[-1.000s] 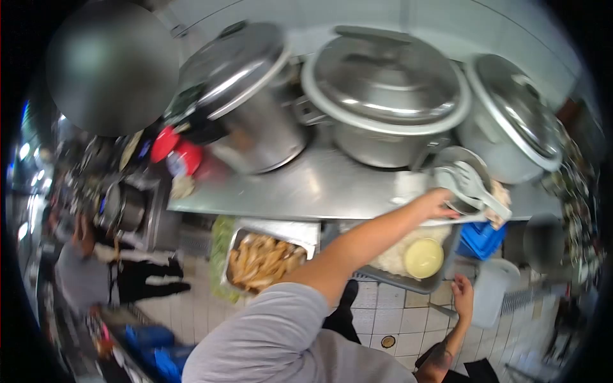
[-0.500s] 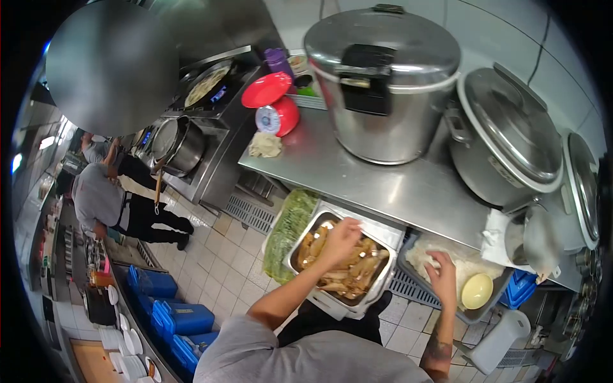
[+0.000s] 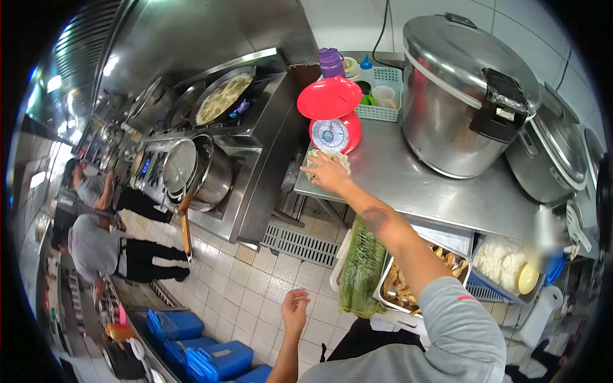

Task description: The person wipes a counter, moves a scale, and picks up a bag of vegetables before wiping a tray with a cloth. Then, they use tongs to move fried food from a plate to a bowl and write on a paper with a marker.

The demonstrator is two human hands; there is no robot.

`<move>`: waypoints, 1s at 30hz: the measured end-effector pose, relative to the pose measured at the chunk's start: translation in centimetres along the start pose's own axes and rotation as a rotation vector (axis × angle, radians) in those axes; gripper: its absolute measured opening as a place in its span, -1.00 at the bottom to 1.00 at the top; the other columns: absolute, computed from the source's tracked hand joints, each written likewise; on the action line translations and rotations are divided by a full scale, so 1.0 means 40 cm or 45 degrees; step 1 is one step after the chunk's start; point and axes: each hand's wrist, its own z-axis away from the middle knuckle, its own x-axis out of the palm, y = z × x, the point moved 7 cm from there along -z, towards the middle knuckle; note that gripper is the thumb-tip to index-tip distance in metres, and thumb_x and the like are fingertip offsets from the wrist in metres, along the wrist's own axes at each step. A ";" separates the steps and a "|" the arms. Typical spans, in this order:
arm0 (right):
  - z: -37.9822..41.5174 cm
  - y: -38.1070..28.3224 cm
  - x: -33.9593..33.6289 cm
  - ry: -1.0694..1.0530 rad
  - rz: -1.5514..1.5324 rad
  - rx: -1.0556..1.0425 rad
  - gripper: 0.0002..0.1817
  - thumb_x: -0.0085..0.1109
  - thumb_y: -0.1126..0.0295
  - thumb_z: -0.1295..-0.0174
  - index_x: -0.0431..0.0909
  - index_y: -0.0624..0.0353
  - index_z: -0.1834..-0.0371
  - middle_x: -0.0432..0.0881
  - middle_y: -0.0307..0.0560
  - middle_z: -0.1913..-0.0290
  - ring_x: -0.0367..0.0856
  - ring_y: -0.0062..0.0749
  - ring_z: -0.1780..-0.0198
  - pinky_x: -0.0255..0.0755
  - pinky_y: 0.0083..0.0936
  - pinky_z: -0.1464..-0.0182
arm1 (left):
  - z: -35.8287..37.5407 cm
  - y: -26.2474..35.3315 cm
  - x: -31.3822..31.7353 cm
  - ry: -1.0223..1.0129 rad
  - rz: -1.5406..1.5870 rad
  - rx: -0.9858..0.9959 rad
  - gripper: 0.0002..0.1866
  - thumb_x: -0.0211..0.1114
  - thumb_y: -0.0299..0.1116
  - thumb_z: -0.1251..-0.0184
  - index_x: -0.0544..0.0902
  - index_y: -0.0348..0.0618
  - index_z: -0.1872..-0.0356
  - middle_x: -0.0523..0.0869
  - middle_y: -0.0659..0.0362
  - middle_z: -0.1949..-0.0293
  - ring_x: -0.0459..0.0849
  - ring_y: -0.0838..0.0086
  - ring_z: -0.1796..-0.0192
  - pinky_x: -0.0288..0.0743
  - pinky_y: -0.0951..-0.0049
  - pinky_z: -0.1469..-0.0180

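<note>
My right hand (image 3: 328, 173) reaches across to the near left corner of the steel table and grips a crumpled pale cloth (image 3: 340, 159) in front of the red kitchen scale (image 3: 334, 132). My left hand (image 3: 295, 309) hangs over the floor tiles, fingers loosely bent and apart, holding nothing. Partly behind my right arm is a metal pan of browned food pieces (image 3: 399, 288), perhaps meat. Beside that pan lies a tray of green leafy vegetables under plastic wrap (image 3: 363, 274).
Two large rice cookers (image 3: 463, 96) stand on the steel table (image 3: 383, 182). A bin of white rice (image 3: 501, 265) holds a yellow bowl (image 3: 528, 279). Left are a stove with a pot (image 3: 214, 175) and a frying pan (image 3: 223, 99), blue bins (image 3: 220, 360) and two people (image 3: 96, 246).
My right hand has left the rice bin and crossed to the cloth by the scale. My left hand has moved off the food pan to the left. The view has swung left.
</note>
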 end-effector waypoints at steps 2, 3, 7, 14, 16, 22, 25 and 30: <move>-0.023 0.031 0.070 -0.116 0.178 0.202 -0.60 0.20 0.16 -0.07 0.54 -0.27 -0.05 0.38 -0.26 -0.16 0.22 -0.22 -0.26 0.29 -0.05 -0.09 | -0.001 -0.017 -0.097 0.081 -0.051 -0.065 -0.80 0.13 -0.50 -0.23 0.53 -0.24 0.12 0.65 0.10 0.24 0.62 0.49 0.29 0.51 0.55 0.24; -0.023 0.051 0.103 -0.180 0.265 0.304 -0.62 0.19 0.13 -0.08 0.54 -0.29 -0.03 0.40 -0.27 -0.11 0.24 -0.24 -0.23 0.30 -0.06 -0.07 | 0.001 -0.032 -0.134 0.122 -0.077 -0.099 -0.80 0.13 -0.49 -0.23 0.53 -0.23 0.12 0.65 0.10 0.24 0.63 0.48 0.30 0.50 0.55 0.25; 0.053 0.069 0.120 0.027 0.412 0.595 -0.68 0.06 0.19 -0.13 0.53 -0.03 0.04 0.43 -0.23 0.06 0.35 -0.22 -0.08 0.50 -0.24 0.20 | 0.017 -0.115 -0.205 0.161 -0.052 -0.286 -0.81 0.14 -0.44 -0.25 0.54 -0.18 0.13 0.65 0.12 0.26 0.63 0.48 0.33 0.51 0.54 0.29; 0.462 0.278 -0.105 0.226 0.387 0.962 -0.68 -0.04 0.29 -0.20 0.50 0.09 0.01 0.43 -0.07 0.01 0.41 -0.03 -0.04 0.59 -0.24 0.27 | -0.038 -0.085 -0.054 -0.138 -0.003 -0.320 -0.83 0.11 -0.46 -0.28 0.52 -0.21 0.13 0.65 0.15 0.28 0.62 0.50 0.35 0.49 0.57 0.31; 0.601 0.347 -0.190 0.193 0.480 1.073 -0.68 -0.08 0.27 -0.24 0.49 0.07 -0.02 0.44 -0.05 0.01 0.42 -0.02 -0.03 0.58 -0.23 0.24 | -0.081 -0.082 -0.025 -0.222 -0.035 -0.250 -0.83 0.14 -0.42 -0.28 0.53 -0.19 0.13 0.65 0.14 0.25 0.62 0.49 0.34 0.51 0.53 0.30; 0.987 0.554 -0.479 0.281 0.796 1.209 -0.70 -0.08 0.33 -0.24 0.55 0.12 0.03 0.51 0.02 0.02 0.43 -0.07 0.01 0.31 -0.19 -0.09 | -0.205 -0.009 0.048 -0.266 -0.195 0.013 -0.81 0.15 -0.46 -0.27 0.53 -0.23 0.12 0.64 0.18 0.27 0.59 0.55 0.31 0.47 0.57 0.26; 1.168 0.726 -0.592 0.355 0.901 1.362 -0.67 0.05 0.26 -0.18 0.55 -0.05 -0.03 0.50 -0.05 0.03 0.43 -0.03 0.06 0.39 -0.20 0.01 | -0.337 0.033 0.070 -0.158 -0.480 0.278 -0.77 0.22 -0.48 -0.22 0.52 -0.28 0.10 0.63 0.20 0.26 0.57 0.57 0.25 0.46 0.56 0.17; 1.257 0.848 -0.673 0.393 0.628 1.440 -0.56 0.11 0.30 -0.15 0.45 0.02 -0.14 0.42 0.01 -0.16 0.36 0.09 -0.12 0.28 -0.18 -0.17 | -0.574 0.273 0.248 -0.154 -0.135 0.462 -0.53 0.35 -0.41 -0.11 0.44 -0.38 -0.03 0.56 0.01 -0.01 0.50 0.38 -0.10 0.33 0.43 -0.17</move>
